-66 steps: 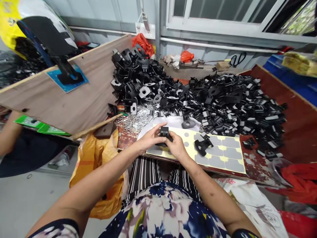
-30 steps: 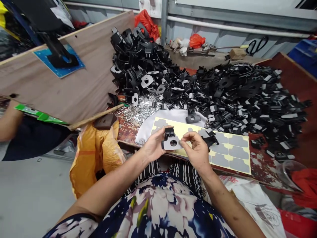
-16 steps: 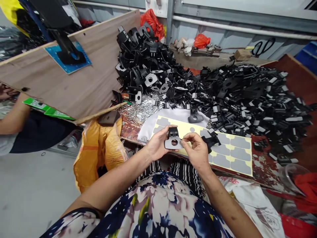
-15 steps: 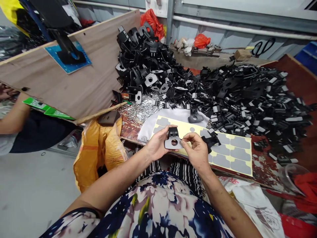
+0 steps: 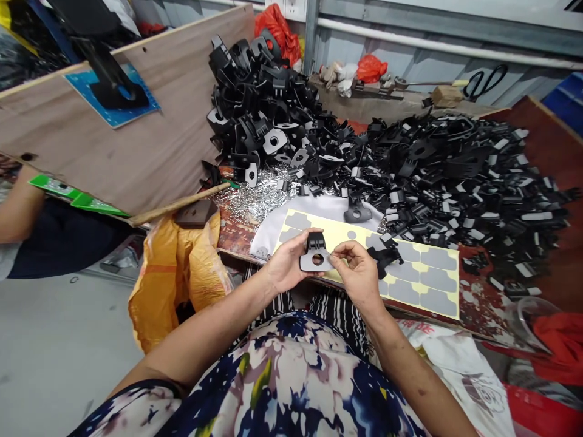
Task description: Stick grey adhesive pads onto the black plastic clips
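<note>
My left hand (image 5: 288, 262) is closed around the left side of a black plastic clip part (image 5: 315, 241). A grey pad (image 5: 307, 262) with a round hole covers the wide face of that part. At the pad's right edge, my right hand (image 5: 361, 276) pinches with thumb and forefinger. Beneath both hands lies a yellow backing sheet (image 5: 334, 232) bearing rows of grey stickers (image 5: 438, 281). Another black part (image 5: 386, 255) rests on the sheet, just right of my right hand. One more black clip part (image 5: 357, 211) lies behind the sheet on a pale grey cloth-like piece (image 5: 264, 240).
Heaped black parts (image 5: 255, 103) fill the back left, with smaller black pieces (image 5: 460, 176) to the right. Silvery metal pins (image 5: 262, 194) lie scattered between. A wooden board (image 5: 182, 109) walls off the left, a stick (image 5: 182, 203) beside it. A co-worker's arm (image 5: 18, 206) shows far left.
The whole view has shifted slightly. My hands keep nearly the same hold on the clip part and its grey pad.
</note>
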`<state>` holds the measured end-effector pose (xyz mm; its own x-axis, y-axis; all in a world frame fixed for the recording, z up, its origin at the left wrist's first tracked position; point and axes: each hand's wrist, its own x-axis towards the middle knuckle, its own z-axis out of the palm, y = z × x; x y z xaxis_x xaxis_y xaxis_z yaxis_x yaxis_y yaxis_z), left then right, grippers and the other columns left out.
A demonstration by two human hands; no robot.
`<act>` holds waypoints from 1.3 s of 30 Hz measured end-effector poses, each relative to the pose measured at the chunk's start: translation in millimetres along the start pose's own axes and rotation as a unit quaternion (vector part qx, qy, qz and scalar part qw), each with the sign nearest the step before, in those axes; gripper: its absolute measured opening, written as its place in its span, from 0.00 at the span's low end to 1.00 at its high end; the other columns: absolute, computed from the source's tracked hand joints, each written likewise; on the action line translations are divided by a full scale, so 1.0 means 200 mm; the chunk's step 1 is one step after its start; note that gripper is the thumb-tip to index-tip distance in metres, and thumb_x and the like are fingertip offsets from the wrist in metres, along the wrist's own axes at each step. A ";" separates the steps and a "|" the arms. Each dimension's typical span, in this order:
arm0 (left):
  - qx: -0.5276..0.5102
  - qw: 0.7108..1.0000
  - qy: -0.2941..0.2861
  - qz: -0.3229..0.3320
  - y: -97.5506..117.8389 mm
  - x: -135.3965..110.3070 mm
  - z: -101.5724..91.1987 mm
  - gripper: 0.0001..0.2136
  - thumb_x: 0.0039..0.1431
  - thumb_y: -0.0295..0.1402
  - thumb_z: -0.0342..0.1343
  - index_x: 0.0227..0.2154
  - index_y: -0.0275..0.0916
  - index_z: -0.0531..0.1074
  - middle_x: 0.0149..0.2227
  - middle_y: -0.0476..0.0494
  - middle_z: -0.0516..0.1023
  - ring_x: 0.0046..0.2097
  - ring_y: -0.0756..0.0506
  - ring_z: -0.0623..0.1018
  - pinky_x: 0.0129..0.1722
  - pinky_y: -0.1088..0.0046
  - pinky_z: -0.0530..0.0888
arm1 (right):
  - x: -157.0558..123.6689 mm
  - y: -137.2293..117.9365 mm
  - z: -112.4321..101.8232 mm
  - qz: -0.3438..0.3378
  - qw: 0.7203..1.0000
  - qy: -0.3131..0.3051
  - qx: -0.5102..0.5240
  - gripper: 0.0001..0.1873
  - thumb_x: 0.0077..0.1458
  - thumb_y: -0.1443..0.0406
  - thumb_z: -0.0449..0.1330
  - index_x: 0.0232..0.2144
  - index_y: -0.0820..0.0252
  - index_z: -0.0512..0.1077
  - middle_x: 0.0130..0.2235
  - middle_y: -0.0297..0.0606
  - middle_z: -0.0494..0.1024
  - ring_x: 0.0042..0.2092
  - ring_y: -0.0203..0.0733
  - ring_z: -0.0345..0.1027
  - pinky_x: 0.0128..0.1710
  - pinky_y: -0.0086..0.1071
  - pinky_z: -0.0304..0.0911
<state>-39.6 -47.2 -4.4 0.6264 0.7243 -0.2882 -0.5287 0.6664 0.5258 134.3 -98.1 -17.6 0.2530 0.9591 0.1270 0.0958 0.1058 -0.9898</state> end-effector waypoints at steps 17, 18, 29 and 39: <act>-0.011 1.000 0.012 -0.001 0.00 0.01 -0.01 0.18 0.60 0.44 0.67 0.50 0.44 0.78 0.43 0.42 0.75 0.35 0.45 0.77 0.32 0.60 0.82 | 0.01 0.00 0.01 -0.011 0.999 0.001 -0.048 0.07 0.55 0.63 0.68 0.34 0.55 0.73 0.34 0.34 0.78 0.38 0.42 0.72 0.43 0.37 0.68; -0.012 1.000 0.012 0.000 0.00 0.01 0.00 0.18 0.60 0.44 0.67 0.50 0.44 0.78 0.43 0.42 0.75 0.34 0.45 0.76 0.32 0.60 0.82 | 0.01 0.00 0.01 -0.015 0.998 0.001 -0.058 0.06 0.56 0.63 0.67 0.34 0.55 0.73 0.34 0.34 0.78 0.39 0.42 0.72 0.44 0.37 0.69; -0.010 1.000 0.026 -0.004 -0.01 0.02 -0.01 0.19 0.60 0.44 0.67 0.51 0.44 0.77 0.43 0.42 0.75 0.34 0.45 0.77 0.32 0.61 0.83 | 0.02 0.03 0.01 -0.006 0.999 0.001 -0.032 0.07 0.54 0.65 0.69 0.33 0.55 0.73 0.34 0.33 0.77 0.38 0.41 0.72 0.43 0.37 0.68; 0.106 0.988 0.078 0.084 -0.07 0.02 0.03 0.26 0.48 0.27 0.71 0.50 0.46 0.72 0.42 0.48 0.75 0.37 0.48 0.76 0.34 0.74 0.76 | -0.03 0.00 0.03 -0.098 0.978 -0.015 -0.186 0.13 0.58 0.69 0.63 0.44 0.51 0.70 0.39 0.35 0.77 0.40 0.44 0.74 0.44 0.41 0.73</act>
<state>-26.3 -55.1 -7.0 0.4364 0.8505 -0.2936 -0.4749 0.4948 0.7277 127.6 -102.8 -19.1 0.1665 0.9381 0.3037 0.4848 0.1903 -0.8537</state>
